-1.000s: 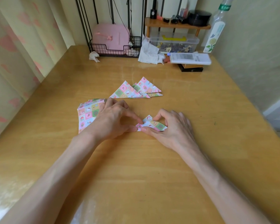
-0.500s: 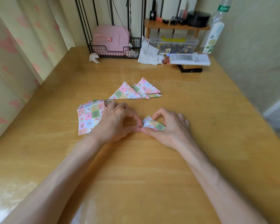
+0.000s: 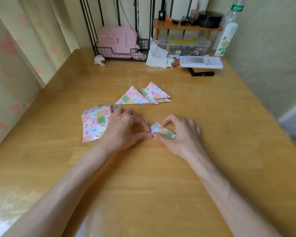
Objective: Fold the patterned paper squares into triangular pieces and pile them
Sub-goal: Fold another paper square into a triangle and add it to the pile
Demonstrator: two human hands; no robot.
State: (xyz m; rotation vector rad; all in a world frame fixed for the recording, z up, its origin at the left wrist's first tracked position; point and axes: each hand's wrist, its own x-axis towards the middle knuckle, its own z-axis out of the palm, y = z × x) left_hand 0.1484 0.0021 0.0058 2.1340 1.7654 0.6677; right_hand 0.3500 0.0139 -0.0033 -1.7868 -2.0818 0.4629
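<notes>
One small folded piece (image 3: 162,130), frame centre, on tabletop (image 3: 143,177). Both hands pinch it: left hand (image 3: 125,129) at its left corner, right hand (image 3: 181,134) around it. Above: at least three overlapping folded triangles (image 3: 143,96). Left: one stack of squares (image 3: 94,124), sheet count unreadable.

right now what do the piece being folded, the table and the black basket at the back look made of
The folded piece: thin printed paper, matte; it holds sharp creases. The table: wood or wood-look laminate, glossy; grain shows under glare. The black basket: probably coated metal wire; thin rods form an open grid.
</notes>
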